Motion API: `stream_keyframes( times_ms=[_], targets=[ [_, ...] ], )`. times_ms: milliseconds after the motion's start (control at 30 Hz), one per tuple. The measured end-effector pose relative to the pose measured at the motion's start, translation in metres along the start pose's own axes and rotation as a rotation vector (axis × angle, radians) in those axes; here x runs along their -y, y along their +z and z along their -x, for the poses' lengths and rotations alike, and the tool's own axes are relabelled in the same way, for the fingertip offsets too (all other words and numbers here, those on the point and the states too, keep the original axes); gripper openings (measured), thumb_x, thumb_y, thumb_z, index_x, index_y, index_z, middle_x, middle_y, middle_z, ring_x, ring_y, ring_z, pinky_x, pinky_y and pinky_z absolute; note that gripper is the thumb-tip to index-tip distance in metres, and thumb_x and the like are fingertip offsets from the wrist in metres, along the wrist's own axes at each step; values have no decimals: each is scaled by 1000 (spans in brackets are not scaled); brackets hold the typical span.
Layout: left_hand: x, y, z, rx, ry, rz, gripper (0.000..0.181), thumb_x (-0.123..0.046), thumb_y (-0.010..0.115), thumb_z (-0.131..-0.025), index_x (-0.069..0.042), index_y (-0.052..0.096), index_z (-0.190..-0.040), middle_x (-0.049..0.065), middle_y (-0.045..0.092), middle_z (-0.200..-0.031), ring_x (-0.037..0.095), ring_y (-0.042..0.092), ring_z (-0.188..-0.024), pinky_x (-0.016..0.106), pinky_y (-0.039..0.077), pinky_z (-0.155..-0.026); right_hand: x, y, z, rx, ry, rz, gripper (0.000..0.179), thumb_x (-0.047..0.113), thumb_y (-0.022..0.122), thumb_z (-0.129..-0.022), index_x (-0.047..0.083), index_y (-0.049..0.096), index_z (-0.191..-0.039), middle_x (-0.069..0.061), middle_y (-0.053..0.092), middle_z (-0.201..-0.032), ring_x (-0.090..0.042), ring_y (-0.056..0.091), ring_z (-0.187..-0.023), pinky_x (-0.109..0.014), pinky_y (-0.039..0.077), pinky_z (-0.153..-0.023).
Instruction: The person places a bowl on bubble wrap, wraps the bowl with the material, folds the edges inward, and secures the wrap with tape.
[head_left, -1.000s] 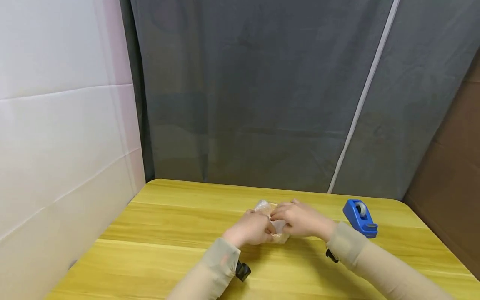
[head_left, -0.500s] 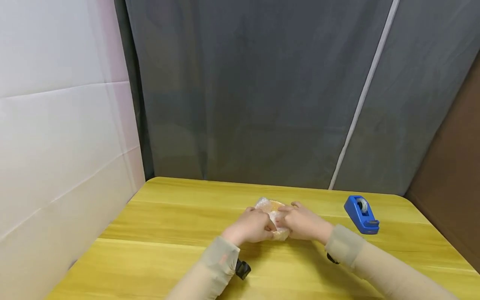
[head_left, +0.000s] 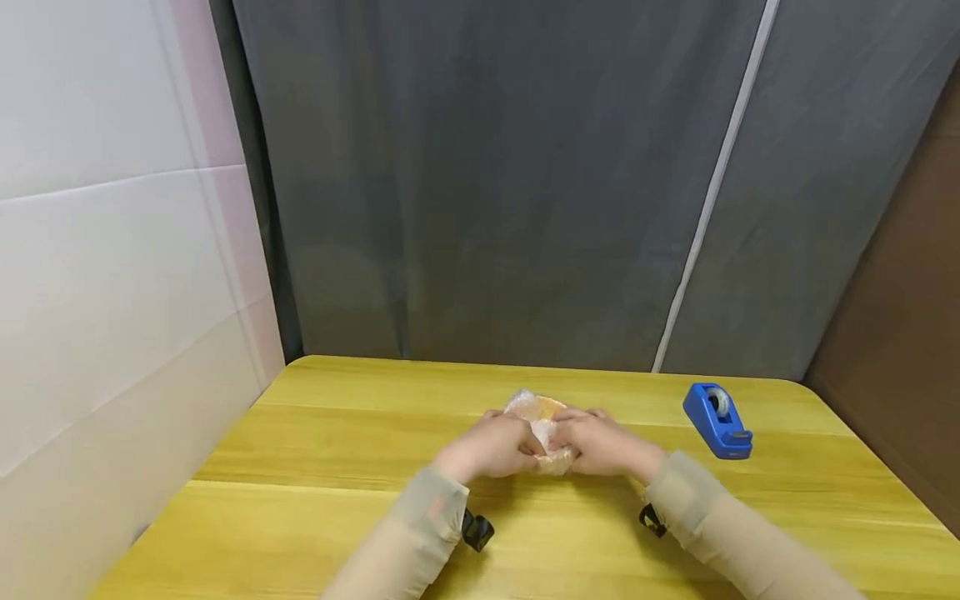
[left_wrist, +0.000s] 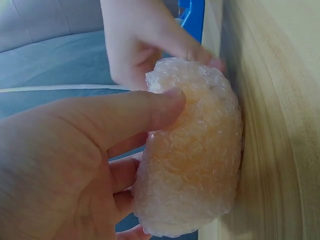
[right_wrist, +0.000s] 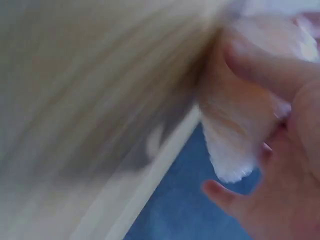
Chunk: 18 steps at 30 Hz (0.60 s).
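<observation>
A bundle in clear bubble wrap [head_left: 542, 430], yellow-orange inside, sits at the middle of the wooden table, between both hands. What the wrap encloses is hidden by its layers. My left hand [head_left: 491, 447] grips the left side. In the left wrist view its thumb presses on the face of the bubble wrap [left_wrist: 195, 155], with the other fingers behind it. From the right, my right hand [head_left: 603, 444] holds the opposite side, fingertips on top of the wrap. In the blurred right wrist view the right thumb [right_wrist: 265, 70] lies across the bundle.
A blue tape dispenser [head_left: 717, 422] with a roll of clear tape stands toward the back right of the table [head_left: 337, 467]. A grey curtain [head_left: 480, 192] hangs behind the far edge. White panels [head_left: 120, 250] rise at the left, a brown one [head_left: 892, 275] at the right.
My right hand's fingers have drawn back a little to the right across the wrap, and more of the yellow-orange top shows. The left hand keeps its hold. The head view has shifted slightly.
</observation>
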<state>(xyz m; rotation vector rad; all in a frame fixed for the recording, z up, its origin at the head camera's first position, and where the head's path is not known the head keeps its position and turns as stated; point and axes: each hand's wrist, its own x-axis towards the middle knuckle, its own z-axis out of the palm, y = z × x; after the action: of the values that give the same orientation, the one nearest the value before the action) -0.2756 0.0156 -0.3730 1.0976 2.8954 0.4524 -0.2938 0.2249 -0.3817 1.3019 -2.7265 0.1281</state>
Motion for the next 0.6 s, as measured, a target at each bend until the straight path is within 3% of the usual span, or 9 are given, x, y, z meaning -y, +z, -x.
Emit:
stream_keyframes(
  times_ms=[67, 167, 233, 300, 367, 600],
  targets=[
    [2, 5, 1, 14, 4, 8, 16, -25, 70, -89, -23, 77, -103, -17, 70, -97, 2, 61, -93, 48, 33, -103, -3, 4, 4, 29, 37, -154, 44, 9, 74, -72, 8, 70, -116, -3, 66, -120, -33, 47, -127, -63, 37, -95],
    [4, 9, 0, 10, 14, 23, 16, -25, 70, -89, -23, 77, -103, -17, 70, -95, 0, 62, -89, 48, 33, -103, -10, -1, 8, 9, 80, -406, 68, 6, 68, -70, 6, 55, -136, -11, 55, -136, -36, 49, -121, -54, 44, -87],
    [6, 9, -1, 1, 18, 28, 15, -24, 71, -88, -22, 77, -102, -16, 70, -94, -1, 62, -87, 48, 33, -102, -15, -10, 7, -33, 91, -539, 71, 4, 64, -73, 3, 46, -142, -16, 49, -141, -37, 52, -117, -49, 47, -84],
    [7, 8, -3, -5, 9, 27, 15, -25, 71, -88, -22, 78, -101, -16, 71, -93, -1, 62, -86, 47, 33, -102, -19, -19, 6, -62, 99, -609, 64, 6, 61, -81, 1, 45, -143, -18, 49, -140, -39, 53, -115, -52, 49, -85],
    [7, 7, -5, -11, -4, 10, 15, -26, 71, -88, -23, 78, -101, -17, 70, -92, 0, 62, -86, 47, 33, -99, -21, -26, 3, -72, 122, -601, 56, 10, 60, -86, -1, 48, -140, -20, 51, -138, -41, 51, -119, -56, 44, -94],
    [6, 17, -18, -127, -52, -109, 16, -37, 70, -87, -28, 78, -98, -20, 68, -88, 7, 60, -89, 44, 36, -87, -20, -27, -1, -99, 286, -456, 47, 20, 64, -90, -2, 56, -132, -19, 56, -133, -42, 48, -123, -57, 40, -100]
  ],
)
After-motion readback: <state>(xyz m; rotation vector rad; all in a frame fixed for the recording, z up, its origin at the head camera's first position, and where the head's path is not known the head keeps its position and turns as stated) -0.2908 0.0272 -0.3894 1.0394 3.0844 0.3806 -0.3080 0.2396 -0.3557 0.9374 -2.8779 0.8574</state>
